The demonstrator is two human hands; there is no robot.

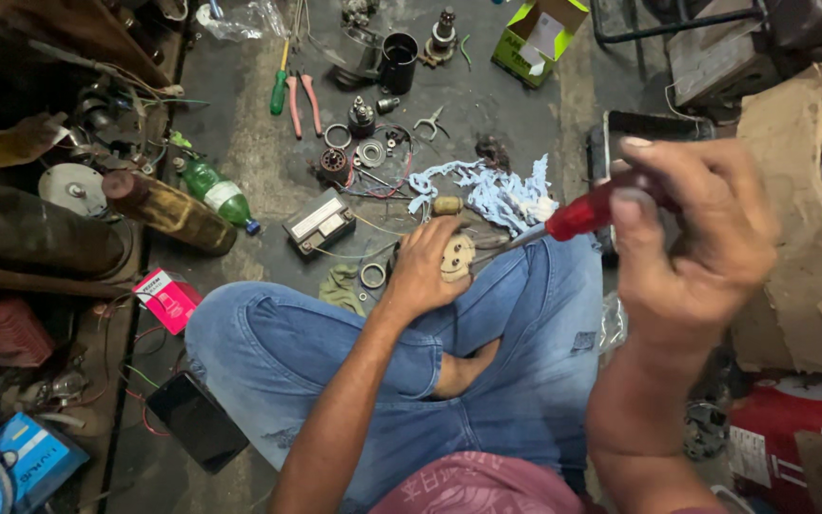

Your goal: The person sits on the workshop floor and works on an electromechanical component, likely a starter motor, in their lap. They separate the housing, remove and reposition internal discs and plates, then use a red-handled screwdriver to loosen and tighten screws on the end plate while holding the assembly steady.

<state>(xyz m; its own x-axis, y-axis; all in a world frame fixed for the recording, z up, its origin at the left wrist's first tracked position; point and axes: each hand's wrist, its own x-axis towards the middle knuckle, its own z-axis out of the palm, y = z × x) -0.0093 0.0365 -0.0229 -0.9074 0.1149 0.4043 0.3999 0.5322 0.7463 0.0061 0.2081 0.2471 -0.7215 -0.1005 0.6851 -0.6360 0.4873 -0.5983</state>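
Note:
I sit cross-legged in blue jeans (335, 338) on a dark floor. My left hand (422, 266) rests at my knee and grips a small round beige part (457, 257) with holes in its face. My right hand (692, 233) is raised close to the camera and holds a screwdriver with a red translucent handle (584, 215). Its metal shaft (516, 240) slants down to the left, with its tip at the beige part.
Ahead on the floor lie a blue-and-white rag (501, 195), a small black battery (320, 221), metal rings and wires (363, 152), red-handled pliers (303, 103), a green screwdriver (279, 90), a green bottle (217, 192) and a brown bottle (166, 207). A dark phone (198, 421) lies left; cardboard (801, 238) is right.

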